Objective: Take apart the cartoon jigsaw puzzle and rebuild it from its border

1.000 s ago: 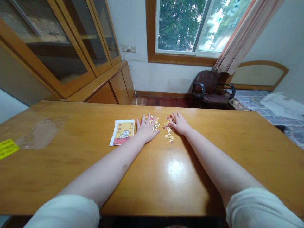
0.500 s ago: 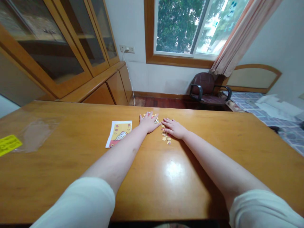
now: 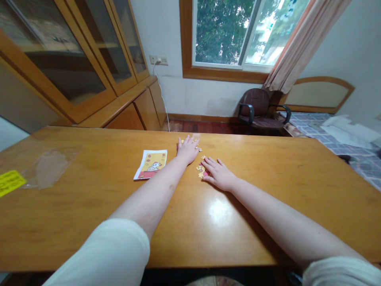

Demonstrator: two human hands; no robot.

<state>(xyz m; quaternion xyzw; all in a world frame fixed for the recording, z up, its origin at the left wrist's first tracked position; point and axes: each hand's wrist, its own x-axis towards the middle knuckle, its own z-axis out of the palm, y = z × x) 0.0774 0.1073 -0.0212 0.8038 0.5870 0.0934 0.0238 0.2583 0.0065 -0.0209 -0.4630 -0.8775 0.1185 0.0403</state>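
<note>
Near the far edge of the wooden desk [image 3: 104, 222], my left hand [image 3: 188, 150] lies flat, palm down, over jigsaw puzzle pieces, some of which peek out around its fingers. My right hand [image 3: 218, 174] rests lower and to the right, fingers spread, its fingertips on a small heap of yellow and red puzzle pieces [image 3: 201, 170]. Both palms hide part of the pieces. Left of my left forearm is a picture card [image 3: 154, 166] with a white cartoon animal on yellow and red; the forearm covers its lower right corner.
A clear plastic bag [image 3: 53, 167] with a yellow label [image 3: 11, 182] lies on the desk's left side. Glass-door cabinets [image 3: 74, 59] stand along the left. Beyond the desk are an office chair [image 3: 258, 105] and a bed [image 3: 312, 119], below a window [image 3: 224, 31].
My right hand has slid a little nearer to me, drawing puzzle pieces slightly leftward and closer. My left hand has shifted slightly right and up, covering more of its pieces.
</note>
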